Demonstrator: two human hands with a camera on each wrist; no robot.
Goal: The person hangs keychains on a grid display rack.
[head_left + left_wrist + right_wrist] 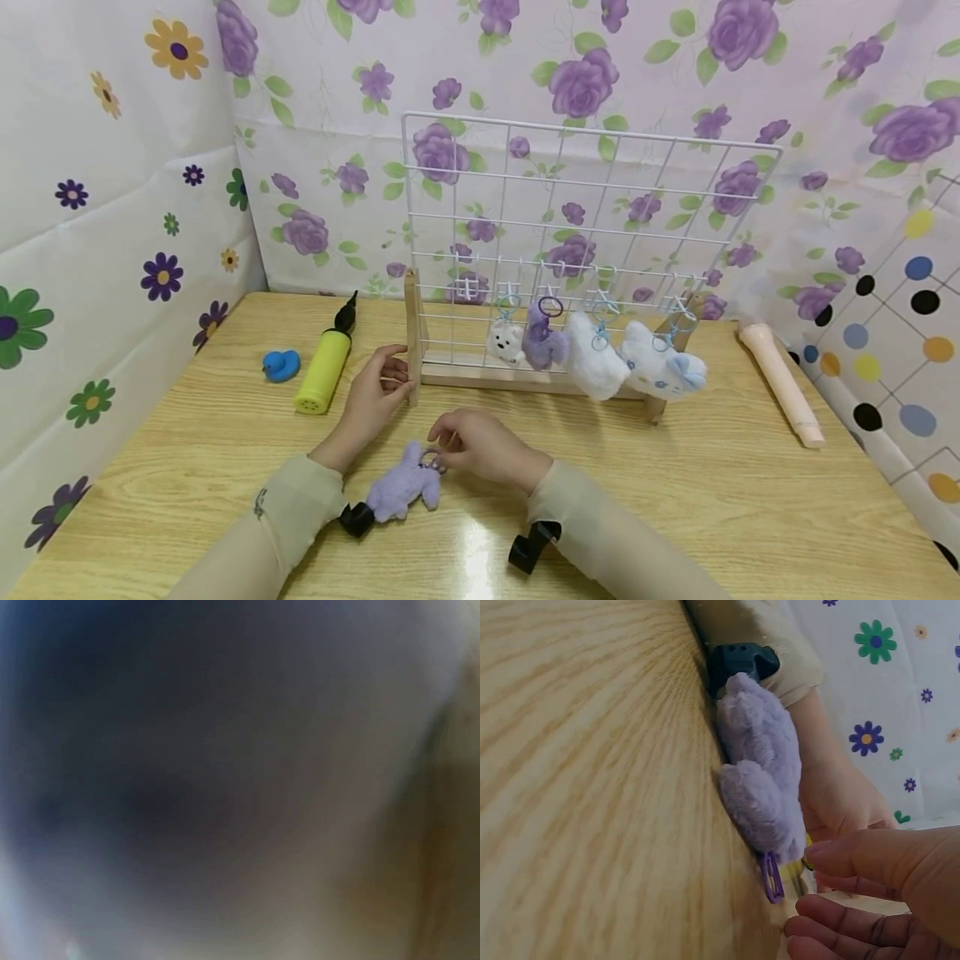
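Note:
A lavender plush keychain (405, 483) lies on the wooden table, its purple ring (772, 877) pointing toward my right hand (487, 446). In the right wrist view, the thumb (855, 851) and fingertips of that hand are spread apart right by the ring, with nothing between them. My left hand (371, 396) is beside the left wooden post (412, 342) of a white wire grid rack (570, 129), fingers loosely bent with the tips right at the post. The left wrist view is blurred and filled by a dark, close surface.
From hooks on the grid hang a small white bear plush (506, 340), a purple plush (543, 342), a fluffy white plush (595, 358) and a white-and-blue plush (660, 367). At left are a yellow-green hand pump (324, 371) and blue duck (281, 365); a pale pink tube (780, 383) lies right.

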